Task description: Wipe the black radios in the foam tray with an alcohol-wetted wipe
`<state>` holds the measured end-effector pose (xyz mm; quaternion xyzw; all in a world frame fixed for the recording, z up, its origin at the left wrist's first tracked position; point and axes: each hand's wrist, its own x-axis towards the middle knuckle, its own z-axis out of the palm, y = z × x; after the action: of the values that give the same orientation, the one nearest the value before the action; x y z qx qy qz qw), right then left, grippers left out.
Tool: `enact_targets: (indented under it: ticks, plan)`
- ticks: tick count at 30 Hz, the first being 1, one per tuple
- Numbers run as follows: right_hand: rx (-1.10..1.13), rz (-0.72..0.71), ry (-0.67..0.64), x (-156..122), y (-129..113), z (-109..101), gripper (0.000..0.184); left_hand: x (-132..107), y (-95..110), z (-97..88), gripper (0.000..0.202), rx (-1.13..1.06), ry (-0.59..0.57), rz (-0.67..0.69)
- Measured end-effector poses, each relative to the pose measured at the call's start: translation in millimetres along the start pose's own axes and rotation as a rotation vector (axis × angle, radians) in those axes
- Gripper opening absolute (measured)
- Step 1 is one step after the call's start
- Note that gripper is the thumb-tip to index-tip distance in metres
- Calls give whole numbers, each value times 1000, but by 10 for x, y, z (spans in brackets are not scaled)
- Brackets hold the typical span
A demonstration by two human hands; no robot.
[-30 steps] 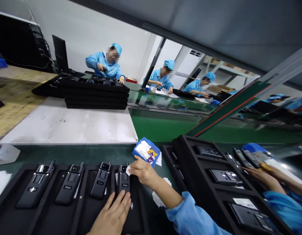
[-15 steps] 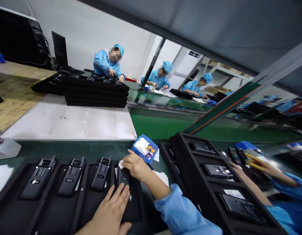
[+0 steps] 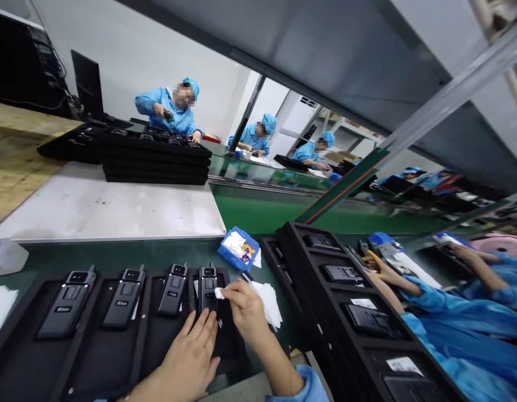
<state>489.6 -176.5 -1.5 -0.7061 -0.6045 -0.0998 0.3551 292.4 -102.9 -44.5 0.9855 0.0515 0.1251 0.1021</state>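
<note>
Far left on the green counter (image 3: pixel 116 254) stands a clear plastic bottle (image 3: pixel 7 255), and near it a long black foam tray (image 3: pixel 128 357) holding four black handheld radios in a row. The first three radios (image 3: pixel 122 298) lie untouched in their pockets. The fourth black radio (image 3: pixel 207 287), the rightmost in the tray, is the one being worked on. The left hand (image 3: pixel 189 360) lies flat and open, fingers spread over the radio's near end and the foam beside it, gripping nothing, just pressing down. The right hand (image 3: pixel 245 307) is pinched closed on a small white wipe (image 3: pixel 219 293), which it holds against the radio's right edge.

The radio looks stiff, hard-shelled and fairly light, with smooth sides that could slip; I'd take it by the flanks at mid-body, clear of the short antenna stub. The wipe is soft and limp, best pinched at a corner.

Just right lie loose white tissues (image 3: pixel 269 304), a small blue tray of cloths (image 3: pixel 238 249) farther back, then a stack of black trays (image 3: pixel 334 296). A co-worker's blue sleeve (image 3: pixel 451 312) fills the right.
</note>
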Motion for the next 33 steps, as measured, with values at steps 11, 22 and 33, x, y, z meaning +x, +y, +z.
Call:
enact_targets:
  ticks: [11, 22, 33]
  plan:
    - [-135, -18, -125, -132, -177, 375, 32, -13, 31, 21, 52, 9, 39, -16]
    - [-100, 74, -133, -57, -227, 427, 41, -19, 26, -44, 49, -135, 15, -61]
    - [64, 278, 107, -290, -563, 158, 28, -201, -72, -152, 43, -67, 61, -41]
